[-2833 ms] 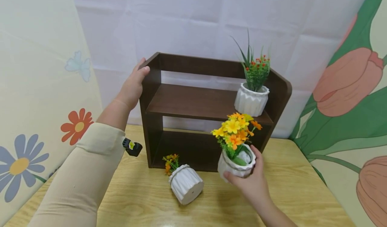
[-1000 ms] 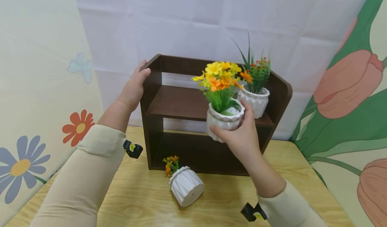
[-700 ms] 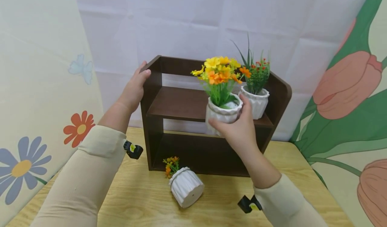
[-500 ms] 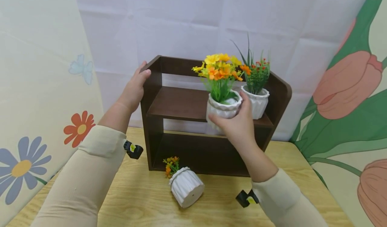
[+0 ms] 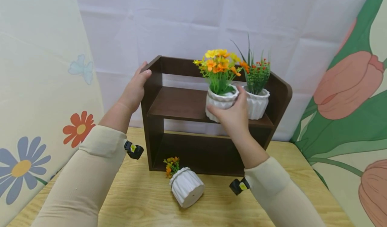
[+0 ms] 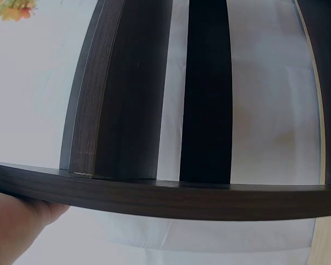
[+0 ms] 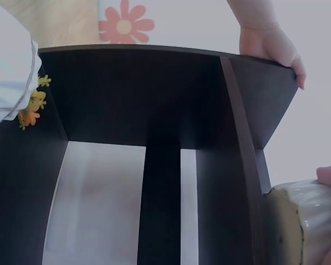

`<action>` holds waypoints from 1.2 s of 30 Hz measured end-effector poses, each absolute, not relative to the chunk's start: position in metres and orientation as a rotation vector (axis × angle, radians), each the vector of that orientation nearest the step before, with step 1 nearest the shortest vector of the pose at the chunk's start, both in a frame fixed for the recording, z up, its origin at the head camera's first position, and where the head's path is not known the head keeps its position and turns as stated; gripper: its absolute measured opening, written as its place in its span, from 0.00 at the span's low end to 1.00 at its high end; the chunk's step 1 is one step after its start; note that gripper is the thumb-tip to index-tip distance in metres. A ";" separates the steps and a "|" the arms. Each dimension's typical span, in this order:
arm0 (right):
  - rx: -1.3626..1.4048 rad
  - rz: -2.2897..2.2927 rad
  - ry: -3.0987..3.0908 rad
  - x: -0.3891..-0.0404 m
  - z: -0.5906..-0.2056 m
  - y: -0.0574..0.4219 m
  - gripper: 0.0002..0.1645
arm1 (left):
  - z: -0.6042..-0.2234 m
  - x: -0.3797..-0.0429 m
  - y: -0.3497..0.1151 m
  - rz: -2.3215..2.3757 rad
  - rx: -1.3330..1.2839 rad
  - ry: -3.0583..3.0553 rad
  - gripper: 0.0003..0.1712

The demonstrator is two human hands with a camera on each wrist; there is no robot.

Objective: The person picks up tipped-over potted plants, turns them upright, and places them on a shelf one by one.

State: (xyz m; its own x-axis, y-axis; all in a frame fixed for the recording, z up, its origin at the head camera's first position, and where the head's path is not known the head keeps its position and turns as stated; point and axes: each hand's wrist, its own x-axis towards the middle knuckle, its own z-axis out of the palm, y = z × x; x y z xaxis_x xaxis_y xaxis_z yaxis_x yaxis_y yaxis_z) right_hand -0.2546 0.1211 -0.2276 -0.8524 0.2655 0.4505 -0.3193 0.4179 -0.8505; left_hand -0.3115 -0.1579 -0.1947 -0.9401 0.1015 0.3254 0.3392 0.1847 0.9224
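Shelf (image 5: 181, 103) is dark brown, 3 pots (image 5: 220, 101) all white, blooms (image 5: 218, 65) yellow, orange and red, table (image 5: 145, 196) tan woodgrain, sleeves (image 5: 81, 173) beige.

The shelf unit (image 5: 156, 85) stands on the table (image 5: 136, 200), backdrop (image 5: 181, 22) behind it. At its ten o'clock — on the left side panel — is the left hand (image 5: 135, 89). On the upper shelf (image 5: 178, 103), a standing pot (image 5: 258, 104) sits toward two o'clock; the right hand's (image 5: 232, 115) held pot (image 5: 218, 101) is just beside, at nine o'clock from it. Before the unit, at six o'clock — a tipped pot (image 5: 186, 187), flowers (image 5: 171, 166) toward eleven.
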 end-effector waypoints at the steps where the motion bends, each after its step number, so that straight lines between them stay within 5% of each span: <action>1: 0.045 1.454 -2.146 -0.256 -0.228 0.121 0.66 | -0.195 -0.311 -0.158 -1.846 -0.428 -2.263 0.36; 36: 0.024 1.371 -2.105 -0.297 -0.237 0.112 0.62 | -0.198 -0.311 -0.157 -1.853 -0.417 -2.263 0.36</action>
State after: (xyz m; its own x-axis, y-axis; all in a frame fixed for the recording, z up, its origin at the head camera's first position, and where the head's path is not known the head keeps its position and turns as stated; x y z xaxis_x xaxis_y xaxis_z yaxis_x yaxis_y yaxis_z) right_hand -0.2967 0.1116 -0.2365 -0.8085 0.3063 0.5025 -0.3357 0.4613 -0.8213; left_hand -0.3114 -0.1573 -0.1980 -0.9430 0.0975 0.3183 0.3313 0.1807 0.9261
